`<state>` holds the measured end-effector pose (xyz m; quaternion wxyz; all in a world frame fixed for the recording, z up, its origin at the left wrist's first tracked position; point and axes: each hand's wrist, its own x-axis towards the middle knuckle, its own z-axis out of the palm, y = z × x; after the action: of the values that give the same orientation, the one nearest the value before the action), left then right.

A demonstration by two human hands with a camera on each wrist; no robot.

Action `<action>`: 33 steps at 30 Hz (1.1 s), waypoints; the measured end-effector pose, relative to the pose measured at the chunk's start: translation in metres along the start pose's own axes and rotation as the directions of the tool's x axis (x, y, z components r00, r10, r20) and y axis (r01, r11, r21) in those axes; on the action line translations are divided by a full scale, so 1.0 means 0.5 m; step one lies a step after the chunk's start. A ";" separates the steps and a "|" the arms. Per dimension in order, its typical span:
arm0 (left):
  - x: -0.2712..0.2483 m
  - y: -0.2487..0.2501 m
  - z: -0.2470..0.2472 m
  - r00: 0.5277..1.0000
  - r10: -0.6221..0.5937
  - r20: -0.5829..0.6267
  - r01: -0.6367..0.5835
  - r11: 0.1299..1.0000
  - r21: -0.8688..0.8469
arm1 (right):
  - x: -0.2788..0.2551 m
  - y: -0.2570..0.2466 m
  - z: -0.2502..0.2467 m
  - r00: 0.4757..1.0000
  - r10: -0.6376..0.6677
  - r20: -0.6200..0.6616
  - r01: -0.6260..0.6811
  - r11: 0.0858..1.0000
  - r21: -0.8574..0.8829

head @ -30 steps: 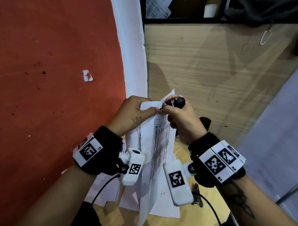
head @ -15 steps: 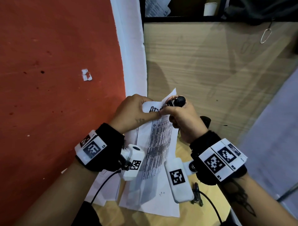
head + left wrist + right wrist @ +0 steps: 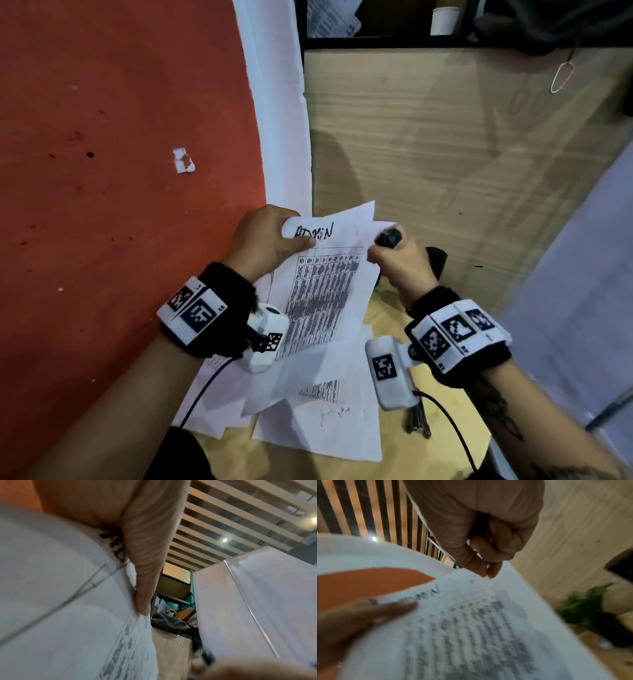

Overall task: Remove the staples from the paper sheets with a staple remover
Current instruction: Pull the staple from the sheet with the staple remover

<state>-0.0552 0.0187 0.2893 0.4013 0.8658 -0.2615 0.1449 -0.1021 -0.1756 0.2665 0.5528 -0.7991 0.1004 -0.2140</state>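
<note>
The sheets point(image 3: 325, 284) are up off the desk point(image 3: 479, 171), held between both my hands over a loose pile of other papers point(image 3: 318, 428). My left hand point(image 3: 263, 240) pinches the top left corner, thumb flat over the page just under the handwritten word, fingers curled behind; I read that as a hold to keep the page taut and facing me. My right hand point(image 3: 400, 260) is closed around the black remover point(image 3: 388, 237), and the right wrist view shows thumb and forefinger tips meeting at the top right corner of the sheets, so I think the hand is both carrying the tool and tugging that corner. I cannot see the tool's teeth or any staple, so I can't say whether one is caught. A dark object point(image 3: 435, 263) stands on the desk behind my right hand. Compared with a second ago, the page has swung from nearly edge-on to fully open toward the head camera, the hands have spread apart, and the remover now sits at the right corner, not the middle.
</note>
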 end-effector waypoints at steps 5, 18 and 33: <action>0.003 -0.014 -0.010 0.998 0.036 0.045 -0.034 0.999 -0.034 | 0.009 0.096 -0.012 0.996 0.063 0.069 -0.022 0.876 -0.481; 0.029 -0.005 -0.099 0.959 0.074 0.275 0.028 0.937 -0.349 | 0.031 0.120 0.031 0.943 0.187 0.275 -0.315 0.768 0.557; -0.120 -0.215 0.043 0.908 -0.389 0.155 0.376 0.597 -0.709 | 0.040 0.124 0.073 0.928 0.266 0.261 -0.373 0.673 0.639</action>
<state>-0.0427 0.0805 0.1814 0.7333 0.6700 -0.1023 -0.0528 -0.0632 -0.1757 0.2027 0.8400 -0.5251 0.1132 -0.0766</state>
